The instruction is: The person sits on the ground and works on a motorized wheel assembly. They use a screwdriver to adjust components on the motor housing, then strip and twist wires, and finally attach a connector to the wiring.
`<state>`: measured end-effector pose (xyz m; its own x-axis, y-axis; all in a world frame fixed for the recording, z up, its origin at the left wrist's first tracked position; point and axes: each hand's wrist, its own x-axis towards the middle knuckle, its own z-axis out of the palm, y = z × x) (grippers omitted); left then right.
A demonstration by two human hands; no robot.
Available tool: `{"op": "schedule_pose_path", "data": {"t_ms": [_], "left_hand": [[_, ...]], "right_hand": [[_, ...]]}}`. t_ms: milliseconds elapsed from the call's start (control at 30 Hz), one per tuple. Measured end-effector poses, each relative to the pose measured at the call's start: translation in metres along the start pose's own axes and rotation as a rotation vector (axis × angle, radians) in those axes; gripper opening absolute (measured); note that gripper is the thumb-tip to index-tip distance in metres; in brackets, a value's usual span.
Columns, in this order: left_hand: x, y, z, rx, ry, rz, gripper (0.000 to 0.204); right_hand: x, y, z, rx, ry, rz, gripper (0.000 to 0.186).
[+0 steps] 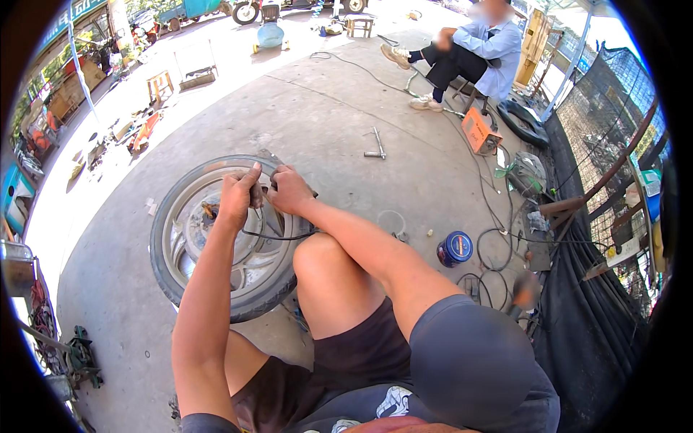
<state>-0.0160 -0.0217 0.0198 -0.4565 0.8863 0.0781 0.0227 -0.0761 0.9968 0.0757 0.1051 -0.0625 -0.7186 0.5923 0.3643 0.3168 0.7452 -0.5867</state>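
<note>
A wheel [175,249] with a black tyre and a grey spoked rim lies flat on the concrete in front of my knees. My left hand [238,198] is closed above the rim, its thumb pointing up; a dark bit shows at the fingers, too small to name. Close beside it, over the wheel's right part, my right hand [291,191] is closed with fingers curled, and what it grips is hidden. A black cable [278,237] bends across the hub below both hands toward my right knee.
A T-shaped wrench [377,144] lies beyond the wheel. To the right are a dark blue tin [455,249], looping cables [498,216] and an orange box-shaped machine [480,131]. A seated person [484,50] is at the far right, near a black mesh fence [606,101].
</note>
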Motion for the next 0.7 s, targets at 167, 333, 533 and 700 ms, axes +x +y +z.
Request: {"op": "schedule_pose_path", "data": {"t_ms": [167,333,533,700], "left_hand": [[0.006,-0.008,0.022,-0.036,0.387,0.073,0.055],[0.017,-0.028,0.020,0.162,0.683,0.102,0.058],[0.011,-0.020,0.025,0.149,0.656,0.101,0.057],[-0.001,-0.012,0.022,0.171,0.462,0.143,0.049]], "right_hand": [[0.000,0.003,0.002,0.005,0.028,-0.001,0.022],[0.001,0.001,0.001,0.016,0.012,0.003,0.022],[0.000,0.002,0.003,-0.002,0.070,-0.037,0.020],[0.000,-0.003,-0.004,0.008,-0.002,-0.009,0.024]]}}
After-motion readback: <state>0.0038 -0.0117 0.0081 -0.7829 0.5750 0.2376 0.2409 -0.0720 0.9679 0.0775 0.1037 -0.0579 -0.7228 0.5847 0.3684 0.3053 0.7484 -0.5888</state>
